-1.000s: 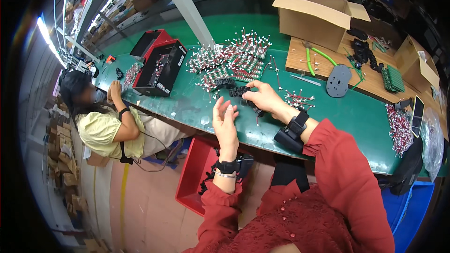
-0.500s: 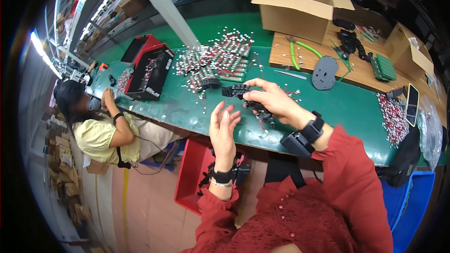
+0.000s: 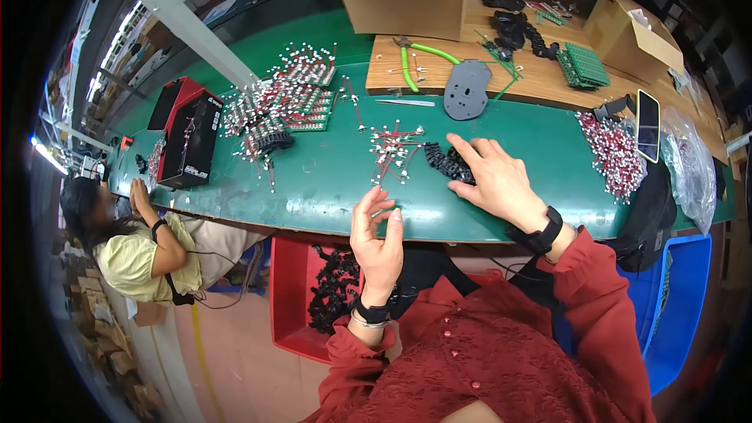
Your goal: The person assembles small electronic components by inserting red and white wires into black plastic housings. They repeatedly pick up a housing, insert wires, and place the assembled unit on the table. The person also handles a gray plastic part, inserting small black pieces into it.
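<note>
My right hand (image 3: 505, 180) is over the green tabletop with its fingers spread. A strip of small black segmented plastic parts (image 3: 445, 163) lies under and beside its fingertips. Open and holding nothing, my left hand (image 3: 377, 247) is raised at the table's front edge, palm turned inward. Beyond it lies a small heap of red and white wires with white connectors (image 3: 394, 149). Another black segmented strip (image 3: 270, 142) rests at the near edge of a big pile of green circuit boards with wires (image 3: 294, 98).
Green-handled pliers (image 3: 406, 69), a grey mouse-shaped plate (image 3: 468, 90) and tweezers (image 3: 405, 102) lie farther back. A wire pile (image 3: 611, 153) and phone (image 3: 648, 125) are at right. Below the table are a red bin (image 3: 286, 298) and blue bin (image 3: 681, 313). A co-worker (image 3: 149, 251) sits at left.
The view has shifted to the right. My right hand has lowered the black segmented strip onto the table and let go, its fingers now spread. My left hand stays open.
</note>
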Motion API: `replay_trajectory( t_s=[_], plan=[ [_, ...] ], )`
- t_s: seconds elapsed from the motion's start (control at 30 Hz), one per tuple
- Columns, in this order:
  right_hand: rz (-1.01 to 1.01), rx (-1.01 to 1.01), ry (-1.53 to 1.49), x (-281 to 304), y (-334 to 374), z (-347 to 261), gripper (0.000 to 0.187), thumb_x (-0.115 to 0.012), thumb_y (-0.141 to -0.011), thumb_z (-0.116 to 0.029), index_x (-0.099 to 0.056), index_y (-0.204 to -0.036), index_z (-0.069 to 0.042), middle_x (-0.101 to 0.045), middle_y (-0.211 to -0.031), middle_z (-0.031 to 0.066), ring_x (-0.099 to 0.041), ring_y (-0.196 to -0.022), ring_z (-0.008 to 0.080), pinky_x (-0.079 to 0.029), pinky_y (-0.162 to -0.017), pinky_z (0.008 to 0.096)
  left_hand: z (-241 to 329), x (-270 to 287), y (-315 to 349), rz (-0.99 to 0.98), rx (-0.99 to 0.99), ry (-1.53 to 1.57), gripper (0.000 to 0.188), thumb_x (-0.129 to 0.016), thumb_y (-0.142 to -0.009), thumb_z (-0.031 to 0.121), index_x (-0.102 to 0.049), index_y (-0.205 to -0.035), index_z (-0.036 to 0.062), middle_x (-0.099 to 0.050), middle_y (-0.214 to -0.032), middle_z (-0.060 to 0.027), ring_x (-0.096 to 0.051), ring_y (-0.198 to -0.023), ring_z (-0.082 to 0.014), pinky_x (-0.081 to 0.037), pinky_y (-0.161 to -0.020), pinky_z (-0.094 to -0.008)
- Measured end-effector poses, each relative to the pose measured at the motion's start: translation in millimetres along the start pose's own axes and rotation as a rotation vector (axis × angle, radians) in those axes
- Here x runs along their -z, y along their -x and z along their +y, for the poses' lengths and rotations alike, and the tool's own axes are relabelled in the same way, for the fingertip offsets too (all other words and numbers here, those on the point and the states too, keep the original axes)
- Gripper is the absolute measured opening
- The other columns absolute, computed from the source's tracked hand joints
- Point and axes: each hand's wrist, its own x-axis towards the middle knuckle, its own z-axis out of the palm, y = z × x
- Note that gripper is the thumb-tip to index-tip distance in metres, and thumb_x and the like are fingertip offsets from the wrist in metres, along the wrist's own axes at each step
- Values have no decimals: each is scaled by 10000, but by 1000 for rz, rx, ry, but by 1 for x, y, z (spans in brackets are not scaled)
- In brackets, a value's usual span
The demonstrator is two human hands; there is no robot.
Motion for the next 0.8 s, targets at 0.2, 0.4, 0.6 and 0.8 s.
replay_trajectory(
  t_s=[0.2, 0.4, 0.6, 0.8],
  plan=[
    [126, -40, -298, 25, 27, 45, 516, -664, -735, -272, -495, -1198, -119, -579, -1012, 88, -587, -880, 231, -493, -691, 355, 12, -9, 9, -89, -95, -185, 372, -572, -784, -42, -502, -1148, -7, -536, -1098, -119, -555, -953, -179, -456, -794, -271],
    [32, -147, -590, 37, 23, 86, 279, -645, -736, -160, -629, -962, 4, -644, -752, 99, -592, -598, 144, -483, -580, 291, 55, -61, -5, -510, -417, -852, 622, -717, -670, 157, -469, -1237, 97, -352, -1343, -165, -286, -1264, -350, -224, -1030, -483],
    [90, -189, -908, 33, -61, 86, 282, -641, -771, -186, -623, -970, 13, -630, -768, 60, -565, -615, 81, -459, -495, 208, 18, -96, -26, -884, -640, -769, 540, -687, -706, 196, -496, -1206, 126, -428, -1294, -92, -317, -1271, -286, -204, -1046, -485],
    [141, -399, -240, 16, -101, 89, 338, -687, -697, -306, -648, -758, 24, -634, -851, 215, -622, -808, 369, -490, -698, 449, -4, -92, -17, -740, -621, -651, 312, -631, -708, 46, -589, -1015, 85, -529, -1172, -51, -404, -1214, -242, -224, -1049, -466]
  ],
)
